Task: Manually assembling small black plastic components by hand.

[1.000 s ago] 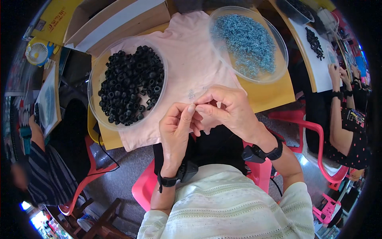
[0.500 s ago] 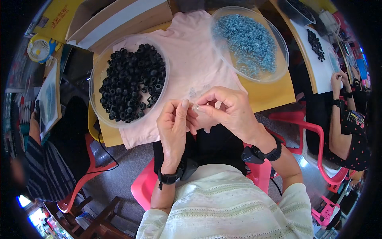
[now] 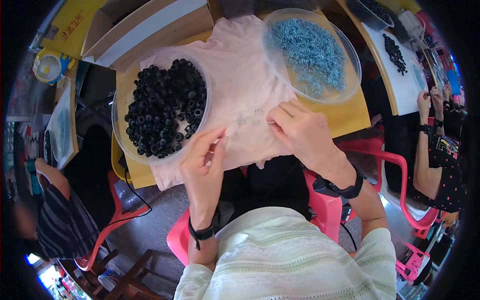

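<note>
My left hand [image 3: 202,162] is over the near edge of a pale pink cloth [image 3: 232,60], beside a round clear tub [image 3: 209,82] of black ring-shaped plastic parts [image 3: 162,107]. Its thumb and forefinger stand apart, and nothing shows between them. On the cloth's right side my right hand [image 3: 302,132] has its fingers curled together at the tips; whatever they hold is hidden. Several small clear pieces [image 3: 241,118] lie on the cloth between both hands. At the far right sits another round clear tub [image 3: 357,65] with many small bluish transparent pieces [image 3: 310,55].
An open cardboard box [image 3: 150,32] stands behind the left tub. Yellow board [image 3: 350,112] shows under the cloth. One person's arm [image 3: 52,177] is at a left-hand table; another person's hands [image 3: 430,97] are raised by a right-hand table. Red chairs [image 3: 390,157] stand at the sides.
My hands, together over the cloth before, have moved apart, left hand leftward and down, right hand slightly right. The clear pieces on the cloth now show more fully.
</note>
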The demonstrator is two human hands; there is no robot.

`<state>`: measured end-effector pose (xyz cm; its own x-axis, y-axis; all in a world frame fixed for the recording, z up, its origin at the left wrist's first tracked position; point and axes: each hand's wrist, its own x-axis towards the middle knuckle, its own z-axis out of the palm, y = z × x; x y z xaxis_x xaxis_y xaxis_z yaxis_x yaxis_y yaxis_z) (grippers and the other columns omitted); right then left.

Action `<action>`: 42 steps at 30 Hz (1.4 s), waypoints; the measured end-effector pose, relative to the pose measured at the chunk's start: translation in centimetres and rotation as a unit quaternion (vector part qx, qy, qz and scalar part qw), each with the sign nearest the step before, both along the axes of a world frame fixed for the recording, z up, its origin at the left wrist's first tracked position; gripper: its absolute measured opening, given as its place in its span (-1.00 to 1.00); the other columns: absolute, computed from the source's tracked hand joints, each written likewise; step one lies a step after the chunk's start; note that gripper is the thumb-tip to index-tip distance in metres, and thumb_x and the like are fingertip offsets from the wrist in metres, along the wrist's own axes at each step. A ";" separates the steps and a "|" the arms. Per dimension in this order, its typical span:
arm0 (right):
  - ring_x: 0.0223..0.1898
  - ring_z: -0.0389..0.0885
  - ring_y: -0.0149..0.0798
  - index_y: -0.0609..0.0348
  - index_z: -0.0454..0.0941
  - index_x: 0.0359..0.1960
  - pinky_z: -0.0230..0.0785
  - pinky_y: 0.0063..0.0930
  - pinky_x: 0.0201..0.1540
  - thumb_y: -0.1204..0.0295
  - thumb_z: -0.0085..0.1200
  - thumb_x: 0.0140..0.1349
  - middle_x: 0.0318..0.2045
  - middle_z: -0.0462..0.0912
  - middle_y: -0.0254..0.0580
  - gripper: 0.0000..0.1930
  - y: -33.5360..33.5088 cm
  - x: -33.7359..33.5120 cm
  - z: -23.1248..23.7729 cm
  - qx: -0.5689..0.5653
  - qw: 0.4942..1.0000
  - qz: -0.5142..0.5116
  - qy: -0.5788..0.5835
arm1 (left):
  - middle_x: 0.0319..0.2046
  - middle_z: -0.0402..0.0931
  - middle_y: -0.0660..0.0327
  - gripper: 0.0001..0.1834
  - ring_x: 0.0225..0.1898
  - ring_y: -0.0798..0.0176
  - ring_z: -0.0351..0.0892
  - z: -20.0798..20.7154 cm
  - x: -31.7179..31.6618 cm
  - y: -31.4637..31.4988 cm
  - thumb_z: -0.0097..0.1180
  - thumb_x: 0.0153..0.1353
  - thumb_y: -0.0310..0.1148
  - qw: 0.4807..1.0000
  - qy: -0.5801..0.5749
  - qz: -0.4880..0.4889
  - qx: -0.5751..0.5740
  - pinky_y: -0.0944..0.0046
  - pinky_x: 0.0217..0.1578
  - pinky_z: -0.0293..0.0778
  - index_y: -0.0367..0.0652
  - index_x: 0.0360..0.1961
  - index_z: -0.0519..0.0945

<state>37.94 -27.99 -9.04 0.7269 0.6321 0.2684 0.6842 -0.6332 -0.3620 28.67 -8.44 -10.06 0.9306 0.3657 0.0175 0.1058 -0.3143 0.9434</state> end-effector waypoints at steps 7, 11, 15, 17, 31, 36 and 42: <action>-0.23 0.59 -0.05 0.19 0.52 -0.33 0.47 -0.25 -0.23 0.49 0.13 0.13 -0.37 0.56 -0.14 -0.91 0.2 -0.1 0.0 0.038 0.999 0.020 0.033 | -0.34 0.58 0.30 -0.83 -0.47 0.53 0.48 3.3 0.7 5.7 0.18 0.29 -0.52 0.983 -0.058 0.157 0.076 0.54 -0.49 0.32 -0.25 -0.11 0.68; -0.29 0.60 -0.01 0.21 0.54 -0.31 0.46 -0.23 -0.25 0.52 0.12 0.17 -0.37 0.57 -0.10 -0.92 0.1 -0.2 0.5 0.077 0.994 -0.006 0.082 | -0.34 0.56 0.26 -0.87 -0.44 0.45 0.49 3.7 1.5 6.6 0.20 0.25 -0.53 0.985 -0.038 0.086 0.145 0.46 -0.42 0.39 -0.27 -0.18 0.68; -0.34 0.61 0.00 0.21 0.55 -0.30 0.45 -0.24 -0.29 0.53 0.14 0.16 -0.38 0.57 -0.08 -0.91 -0.1 -0.2 0.3 0.097 0.991 -0.014 0.096 | -0.38 0.54 0.23 -0.77 -0.47 0.43 0.43 2.8 2.9 5.2 0.26 0.13 -0.58 0.981 -0.020 0.014 0.195 0.42 -0.43 0.38 -0.27 -0.15 0.68; -0.34 0.61 0.00 0.21 0.55 -0.31 0.45 -0.24 -0.31 0.54 0.15 0.15 -0.39 0.57 -0.08 -0.92 -0.2 -0.2 0.2 0.100 0.989 -0.020 0.104 | -0.37 0.52 0.22 -0.74 -0.47 0.41 0.43 2.1 3.5 5.2 0.28 0.11 -0.56 0.976 -0.007 -0.002 0.218 0.41 -0.42 0.38 -0.27 -0.13 0.68; -0.38 0.62 -0.02 0.22 0.55 -0.31 0.45 -0.29 -0.34 0.56 0.20 0.12 -0.40 0.60 -0.08 -0.89 -0.6 -0.4 0.1 0.154 0.978 -0.042 0.137 | -0.27 0.50 0.21 -0.76 -0.42 0.34 0.41 1.9 3.9 5.0 0.30 0.05 -0.53 0.977 -0.027 0.016 0.210 0.36 -0.38 0.39 -0.27 -0.21 0.65; -0.39 0.64 -0.10 0.23 0.56 -0.30 0.46 -0.34 -0.35 0.56 0.22 0.12 -0.39 0.62 -0.09 -0.88 -0.7 -0.2 1.1 0.164 0.976 -0.051 0.134 | -0.27 0.51 0.21 -0.71 -0.42 0.32 0.42 1.6 4.1 5.2 0.30 0.05 -0.53 0.967 -0.038 -0.025 0.250 0.33 -0.37 0.41 -0.25 -0.15 0.65; -0.44 0.63 -0.19 0.23 0.58 -0.30 0.46 -0.41 -0.39 0.57 0.24 0.11 -0.41 0.62 -0.12 -0.87 -0.1 -0.7 1.8 0.190 0.969 -0.045 0.154 | -0.27 0.53 0.21 -0.68 -0.38 0.33 0.48 1.2 5.0 5.7 0.29 0.05 -0.56 0.967 -0.035 -0.037 0.251 0.35 -0.33 0.45 -0.25 -0.10 0.64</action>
<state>37.22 -28.08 -7.23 0.8574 0.4602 0.2305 0.4544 -0.4664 -0.7589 33.64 -2.71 -8.86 0.9438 0.2271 0.2400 0.0066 -0.7392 0.6734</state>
